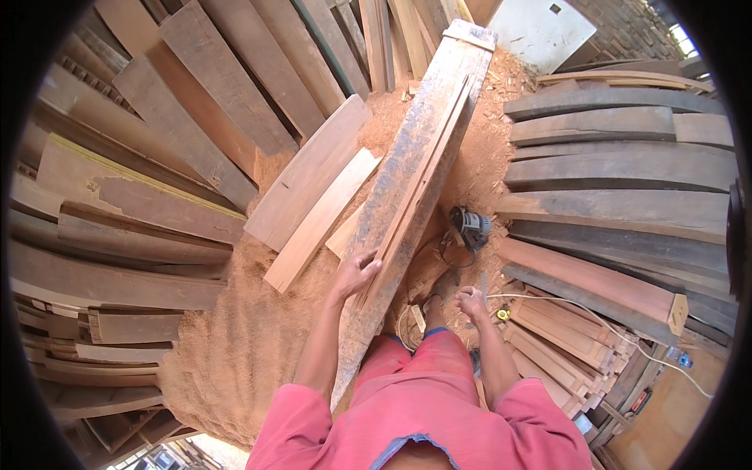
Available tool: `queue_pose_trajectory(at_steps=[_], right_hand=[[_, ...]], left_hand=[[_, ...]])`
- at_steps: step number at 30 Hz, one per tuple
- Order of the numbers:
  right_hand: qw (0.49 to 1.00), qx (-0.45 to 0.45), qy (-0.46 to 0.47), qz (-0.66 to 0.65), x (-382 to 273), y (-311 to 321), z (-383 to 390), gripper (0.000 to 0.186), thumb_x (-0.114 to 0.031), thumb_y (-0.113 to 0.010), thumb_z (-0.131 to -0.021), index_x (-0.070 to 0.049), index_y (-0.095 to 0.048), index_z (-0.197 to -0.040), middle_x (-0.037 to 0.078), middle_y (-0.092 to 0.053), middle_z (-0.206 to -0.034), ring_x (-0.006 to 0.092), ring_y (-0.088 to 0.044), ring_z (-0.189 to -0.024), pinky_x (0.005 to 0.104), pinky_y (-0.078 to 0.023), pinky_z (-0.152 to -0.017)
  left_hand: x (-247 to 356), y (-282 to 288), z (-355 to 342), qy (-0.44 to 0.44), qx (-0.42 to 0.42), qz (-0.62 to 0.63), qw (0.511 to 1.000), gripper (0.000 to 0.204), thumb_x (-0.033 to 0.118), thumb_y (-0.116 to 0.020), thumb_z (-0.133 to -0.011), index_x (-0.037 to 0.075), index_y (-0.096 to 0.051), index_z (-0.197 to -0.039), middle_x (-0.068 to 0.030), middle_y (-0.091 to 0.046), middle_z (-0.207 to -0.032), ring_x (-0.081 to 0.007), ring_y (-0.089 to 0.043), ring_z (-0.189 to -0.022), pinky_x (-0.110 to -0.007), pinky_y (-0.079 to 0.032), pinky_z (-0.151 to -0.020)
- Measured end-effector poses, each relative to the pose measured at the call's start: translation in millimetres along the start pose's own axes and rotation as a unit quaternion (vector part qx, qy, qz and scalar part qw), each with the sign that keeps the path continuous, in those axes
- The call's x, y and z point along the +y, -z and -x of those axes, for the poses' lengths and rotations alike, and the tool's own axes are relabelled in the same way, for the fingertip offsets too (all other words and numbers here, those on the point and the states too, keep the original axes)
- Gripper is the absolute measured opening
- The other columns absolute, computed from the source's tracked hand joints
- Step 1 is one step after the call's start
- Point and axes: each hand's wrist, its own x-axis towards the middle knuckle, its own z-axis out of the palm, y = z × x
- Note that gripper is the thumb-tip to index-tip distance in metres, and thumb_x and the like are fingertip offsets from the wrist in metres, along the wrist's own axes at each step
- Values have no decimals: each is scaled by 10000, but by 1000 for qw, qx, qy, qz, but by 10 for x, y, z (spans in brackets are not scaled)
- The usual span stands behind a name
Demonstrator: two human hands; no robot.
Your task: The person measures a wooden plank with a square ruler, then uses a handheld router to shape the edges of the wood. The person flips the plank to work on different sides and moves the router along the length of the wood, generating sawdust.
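A long, worn plank bench [395,168] runs away from me, tilted to the right at its far end. Along its top lies a narrow strip of wood [427,176], with a dark gap or groove down its length. My left hand [358,274] grips the near end of this strip, pressing it on the bench. Off the bench to the right, my right hand [471,303] hangs closed in the air. A thin greyish sliver shows at its fingers, too small to name.
A grey power tool [471,227] with a cord sits right of the bench, near a yellow tape measure [503,314]. Two loose boards [309,176] lie left on sawdust [227,345]. Stacked timber [615,168] lines both sides. A pale cable [603,315] crosses short slats [560,337].
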Motion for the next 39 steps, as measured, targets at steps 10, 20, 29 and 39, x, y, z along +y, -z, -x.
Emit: queue_pose_trajectory(at_steps=[10, 20, 29, 39], right_hand=[[979, 57, 195, -10, -1023, -584, -104, 472, -169, -703, -910, 57, -582, -1306, 96, -690, -1017, 123, -662, -754, 270, -505, -581], [939, 95, 328, 41, -2265, -1473, 229, 927, -457, -792, -854, 188, -432, -1415, 372, -576, -1356, 405, -597, -1272, 415, -465, -1080], [962, -57, 222, -146, -1557, -1865, 767, 444, -124, -763, -863, 135, -630, -1198, 191, -719, -1098, 254, -702, -964, 361, -555, -890], [947, -182, 169, -202, -1695, -2811, 1168, 441, -91, -756, -888, 62, -577, -1261, 137, -702, -1111, 241, -710, -958, 386, -599, -828]], left_hand=[[-375, -129, 541, -31, 7, -144, 989, 1023, 369, -813, -771, 81, -308, -1613, -297, -599, -1407, -403, -597, -1311, -430, -462, -1131], [-405, -395, 755, 1, 69, -111, 991, 907, 159, -724, -752, 92, -347, -1573, -328, -540, -1410, -485, -559, -1281, -532, -454, -1089], [-1133, -800, 1775, 62, 88, -209, 972, 1124, 382, -818, -785, 289, -137, -1675, -354, -110, -1658, -556, -108, -1536, -680, -159, -1218], [-1198, 256, 2373, 112, 193, -220, 950, 1108, 532, -821, -744, 330, -229, -1658, -274, -323, -1546, -469, -333, -1392, -594, -222, -1207]])
